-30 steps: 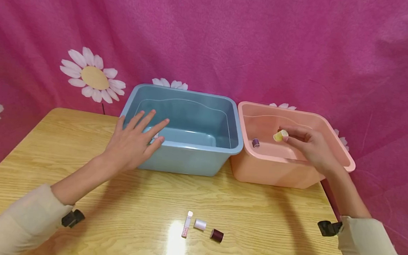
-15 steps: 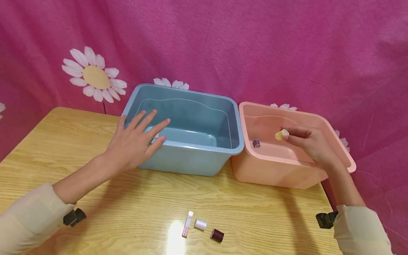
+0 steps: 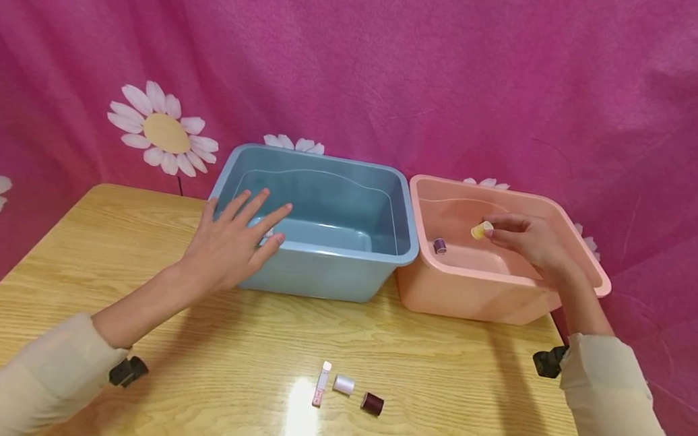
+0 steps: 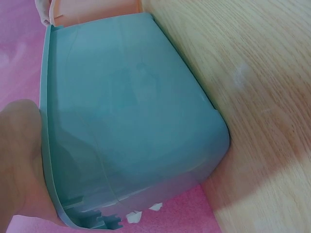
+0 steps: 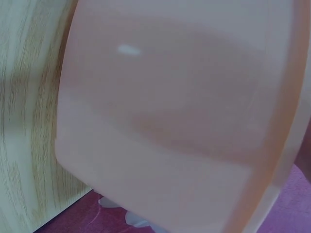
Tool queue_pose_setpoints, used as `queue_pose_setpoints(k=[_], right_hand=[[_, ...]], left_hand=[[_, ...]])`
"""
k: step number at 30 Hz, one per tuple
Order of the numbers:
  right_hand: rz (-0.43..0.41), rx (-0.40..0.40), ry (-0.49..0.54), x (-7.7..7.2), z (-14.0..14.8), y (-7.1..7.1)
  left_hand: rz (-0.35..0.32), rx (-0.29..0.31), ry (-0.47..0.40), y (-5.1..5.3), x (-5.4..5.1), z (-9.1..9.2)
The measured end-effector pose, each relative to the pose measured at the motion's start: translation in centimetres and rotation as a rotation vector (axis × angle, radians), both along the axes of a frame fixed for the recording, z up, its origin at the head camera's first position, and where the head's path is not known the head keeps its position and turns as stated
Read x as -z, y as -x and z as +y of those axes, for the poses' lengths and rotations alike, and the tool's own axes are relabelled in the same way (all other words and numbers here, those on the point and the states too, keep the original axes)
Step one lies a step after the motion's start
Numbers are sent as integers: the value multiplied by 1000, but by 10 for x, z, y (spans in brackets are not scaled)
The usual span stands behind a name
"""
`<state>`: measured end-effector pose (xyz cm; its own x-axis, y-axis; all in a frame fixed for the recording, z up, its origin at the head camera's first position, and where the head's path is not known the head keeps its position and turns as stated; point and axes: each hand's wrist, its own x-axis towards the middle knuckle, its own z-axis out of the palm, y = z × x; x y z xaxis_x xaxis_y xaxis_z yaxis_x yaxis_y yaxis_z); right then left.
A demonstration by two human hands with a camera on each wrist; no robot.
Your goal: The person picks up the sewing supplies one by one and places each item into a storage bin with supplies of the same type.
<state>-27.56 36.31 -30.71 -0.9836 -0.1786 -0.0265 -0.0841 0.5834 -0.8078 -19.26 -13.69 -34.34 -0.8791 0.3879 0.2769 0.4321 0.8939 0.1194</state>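
Note:
In the head view my right hand (image 3: 532, 243) pinches a yellow thread spool (image 3: 481, 230) between thumb and fingers, over the inside of the pink bin (image 3: 464, 307). A purple thread spool (image 3: 439, 246) lies on that bin's floor, to the left. My left hand (image 3: 228, 240) is spread, fingers apart, over the front left rim of the blue bin (image 3: 321, 270). Behind its fingers a small white thing (image 3: 269, 233) shows in the blue bin, mostly hidden. The left wrist view shows the blue bin's outer wall (image 4: 131, 111) beside the hand.
On the wooden table (image 3: 243, 346) in front lie a slim pink-and-white piece (image 3: 322, 383), a white thread spool (image 3: 343, 384) and a dark maroon thread spool (image 3: 372, 403). The two bins stand side by side against a magenta curtain (image 3: 360, 63) with daisies.
My right forearm has shifted a little inward, to the left, while the hand still pinches the yellow spool over the pink bin. The left hand has stayed nearly still.

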Motion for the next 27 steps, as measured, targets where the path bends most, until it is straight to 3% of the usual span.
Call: queue_pose_setpoints(k=[8, 18, 27], right_hand=[[-50, -67, 76, 5, 1, 11], [-6, -58, -129, 13, 3, 17], [19, -81, -176, 15, -2, 20]], left_hand=[[12, 0, 1, -1, 2, -1], [21, 1, -3, 0, 1, 1], [27, -2, -4, 0, 2, 0]])
